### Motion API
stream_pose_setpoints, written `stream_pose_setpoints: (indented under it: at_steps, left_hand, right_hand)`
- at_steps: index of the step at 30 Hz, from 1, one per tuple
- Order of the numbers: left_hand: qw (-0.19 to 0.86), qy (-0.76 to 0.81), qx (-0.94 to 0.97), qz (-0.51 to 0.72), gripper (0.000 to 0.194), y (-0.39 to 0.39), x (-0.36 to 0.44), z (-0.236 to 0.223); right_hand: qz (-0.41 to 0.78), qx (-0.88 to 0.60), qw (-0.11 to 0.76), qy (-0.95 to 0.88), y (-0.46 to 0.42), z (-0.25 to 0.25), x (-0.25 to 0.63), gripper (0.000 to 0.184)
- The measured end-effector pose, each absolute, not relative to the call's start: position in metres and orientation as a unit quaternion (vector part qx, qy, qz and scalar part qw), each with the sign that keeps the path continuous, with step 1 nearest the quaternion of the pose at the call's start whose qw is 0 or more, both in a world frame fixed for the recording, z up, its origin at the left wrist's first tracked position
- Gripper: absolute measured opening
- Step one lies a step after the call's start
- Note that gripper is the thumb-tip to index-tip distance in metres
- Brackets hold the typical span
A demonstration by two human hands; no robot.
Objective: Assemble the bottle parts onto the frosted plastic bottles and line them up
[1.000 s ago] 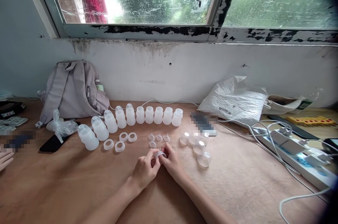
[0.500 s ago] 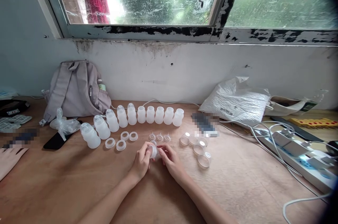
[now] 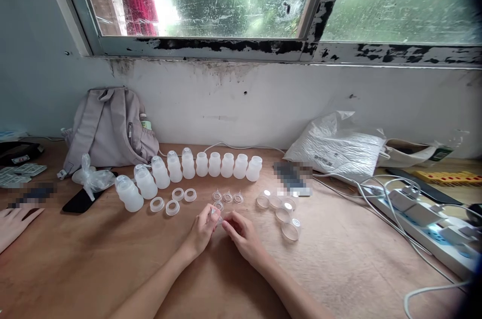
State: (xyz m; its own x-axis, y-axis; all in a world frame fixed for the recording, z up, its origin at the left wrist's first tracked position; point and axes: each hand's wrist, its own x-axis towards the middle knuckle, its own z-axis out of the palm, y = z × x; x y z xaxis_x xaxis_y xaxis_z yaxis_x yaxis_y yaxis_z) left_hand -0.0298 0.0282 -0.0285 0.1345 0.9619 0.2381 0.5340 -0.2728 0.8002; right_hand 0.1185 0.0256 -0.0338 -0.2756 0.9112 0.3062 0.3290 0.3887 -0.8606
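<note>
The left hand (image 3: 203,231) pinches a small clear part (image 3: 216,216) above the counter (image 3: 233,279), its fingers hiding much of it, so the exact shape is hard to make out. The right hand (image 3: 244,233) is just beside it, thumb and fingers curled narrow; whether they touch the part cannot be told.

Just beyond, four thin clear teats (image 3: 227,196) lie with their tips up, the nearest one partly covered by the left hand. To the left are four frosted rings (image 3: 172,207); to the right, five clear, round-walled caps (image 3: 291,230), some overlapping in view.

Farther back, ten milky, waisted bottles (image 3: 227,165) curve in a row: the left five wear clear domed tops, the right five have open necks.

At the far left slumps a grey cloth backpack (image 3: 109,128), with a knotted, crinkled plastic bag (image 3: 92,177) over a black phone (image 3: 81,202) before it. Another person's hand (image 3: 15,224) is cut off by the left edge.

At the far right lie a shiny, wrinkled silver bag (image 3: 335,146), its print too small to read, and a white power strip (image 3: 425,228) tangled in cables. A blurred patch masks the phone-like slab (image 3: 291,178) near the silver bag.
</note>
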Motion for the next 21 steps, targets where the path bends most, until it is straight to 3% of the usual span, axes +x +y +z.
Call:
stream_pose_setpoints:
  at_steps: [3, 9, 11, 16, 21]
  left_hand:
    - [0.388, 0.505, 0.663, 0.393, 0.038, 0.033, -0.031, -0.029]
    - [0.416, 0.479, 0.689, 0.351, 0.039, 0.047, -0.039, -0.023]
    - [0.36, 0.503, 0.708, 0.34, 0.036, 0.059, -0.043, -0.016]
    - [0.062, 0.641, 0.7, 0.308, 0.041, 0.11, -0.05, 0.003]
    - [0.007, 0.669, 0.686, 0.286, 0.036, 0.15, -0.05, 0.01]
  right_hand:
    - [0.329, -0.434, 0.424, -0.724, 0.024, -0.033, 0.116, 0.024]
    - [0.339, -0.441, 0.436, -0.707, 0.026, -0.039, 0.12, 0.024]
    - [0.347, -0.452, 0.452, -0.686, 0.029, -0.041, 0.126, 0.025]
    - [0.353, -0.485, 0.477, -0.642, 0.035, -0.042, 0.135, 0.025]
    - [0.348, -0.494, 0.482, -0.635, 0.036, -0.041, 0.135, 0.025]
